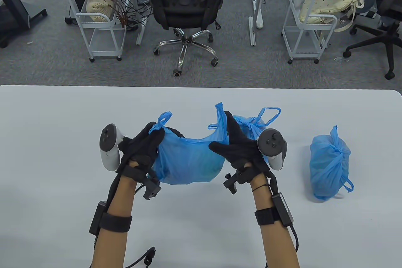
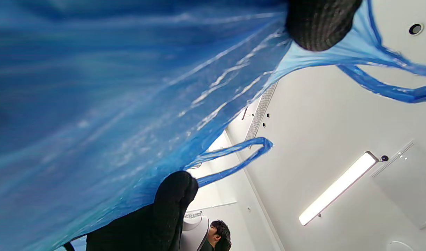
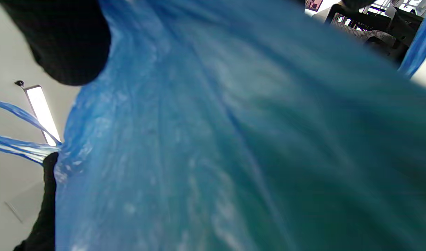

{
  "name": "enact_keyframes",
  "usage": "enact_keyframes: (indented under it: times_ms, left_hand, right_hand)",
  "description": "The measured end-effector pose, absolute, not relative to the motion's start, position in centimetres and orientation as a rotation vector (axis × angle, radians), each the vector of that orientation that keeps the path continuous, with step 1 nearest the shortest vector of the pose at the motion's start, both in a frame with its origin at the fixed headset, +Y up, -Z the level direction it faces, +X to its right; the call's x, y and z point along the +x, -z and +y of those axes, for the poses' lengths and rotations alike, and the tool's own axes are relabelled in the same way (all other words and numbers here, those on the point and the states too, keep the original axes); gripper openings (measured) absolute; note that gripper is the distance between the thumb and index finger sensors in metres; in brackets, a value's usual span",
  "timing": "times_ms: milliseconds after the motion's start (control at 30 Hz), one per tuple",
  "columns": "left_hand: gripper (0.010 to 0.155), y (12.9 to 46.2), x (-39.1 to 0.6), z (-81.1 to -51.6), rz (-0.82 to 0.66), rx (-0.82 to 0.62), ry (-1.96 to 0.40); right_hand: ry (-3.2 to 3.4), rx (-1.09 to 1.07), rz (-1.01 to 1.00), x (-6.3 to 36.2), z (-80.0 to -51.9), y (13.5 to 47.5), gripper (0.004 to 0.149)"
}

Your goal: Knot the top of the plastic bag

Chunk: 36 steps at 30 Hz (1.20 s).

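Hanging between the two gloved hands, above the white table (image 1: 62,114): one blue plastic bag (image 1: 188,161), top untied, mouth sagging open in a shallow curve.

- Left hand (image 1: 143,151) — fingers closed round the bag's near-side handle, the handle loop (image 1: 165,117) sticking up past the knuckles. In the left wrist view a fingertip (image 2: 320,24) presses on the gathered plastic where that loop begins.
- Right hand (image 1: 240,148) — grips the opposite handle (image 1: 221,115), which stands upright beside the raised fingers; thumb points toward the left hand.
- Behind the right hand, partly hidden by it: a second blue bag (image 1: 251,125), already knotted, loops up.
- To the outside of the right hand, well apart: a third knotted blue bag (image 1: 329,164) lying on the table.
- Beyond the table's far edge, ahead of both hands: a black office chair (image 1: 183,7).
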<state>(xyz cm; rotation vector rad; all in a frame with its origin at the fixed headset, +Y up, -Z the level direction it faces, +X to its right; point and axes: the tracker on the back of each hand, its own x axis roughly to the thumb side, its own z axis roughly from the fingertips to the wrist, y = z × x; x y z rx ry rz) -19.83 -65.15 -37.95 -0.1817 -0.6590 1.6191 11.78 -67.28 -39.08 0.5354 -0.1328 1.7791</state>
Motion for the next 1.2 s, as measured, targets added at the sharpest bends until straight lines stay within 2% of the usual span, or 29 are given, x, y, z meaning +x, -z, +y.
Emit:
enact_keyframes:
  times_ms: [100,200,267,633,667,700,733,800,900,1200]
  left_hand:
    - [0.032,38.0,-19.4,-65.3,-0.647,-0.198,-1.606]
    - [0.030,38.1,-19.4,-65.5,-0.624,-0.214,-1.584]
    - [0.029,38.1,-19.7,-65.4,-0.624,-0.209,-1.579]
    - [0.034,38.2,-20.5,-65.4,-0.579,-0.220,-1.443]
    - [0.038,38.3,-20.5,-65.4,-0.567,-0.205,-1.416]
    - [0.055,38.3,-20.5,-65.5,-0.570,-0.202,-1.392]
    - [0.065,38.3,-20.5,-65.5,-0.570,-0.224,-1.376]
    - [0.060,38.2,-20.3,-65.6,-0.569,-0.260,-1.367]
    - [0.039,37.6,-19.8,-65.9,-0.547,-0.293,-1.344]
    - [0.040,35.7,-19.1,-69.3,-0.415,-0.291,-1.436]
  right_hand:
    - [-1.681,0.520,-0.125,11.7,-67.3,39.2,0.070]
    - [-1.601,0.445,-0.210,11.8,-67.1,39.2,0.043]
    - [-1.650,0.438,-0.193,11.9,-67.0,39.1,0.035]
    - [-1.714,0.405,-0.196,11.7,-66.8,38.9,0.036]
    - [-1.732,0.402,-0.199,11.7,-66.8,38.9,0.036]
    - [-1.749,0.403,-0.202,11.7,-66.8,38.9,0.036]
    - [-1.761,0.405,-0.206,11.8,-66.8,38.9,0.036]
    - [-1.778,0.396,-0.217,11.7,-66.8,38.8,0.036]
    - [-1.817,0.391,-0.213,11.4,-66.9,38.4,0.037]
    - [-2.018,0.354,-0.244,11.8,-66.8,36.8,0.037]
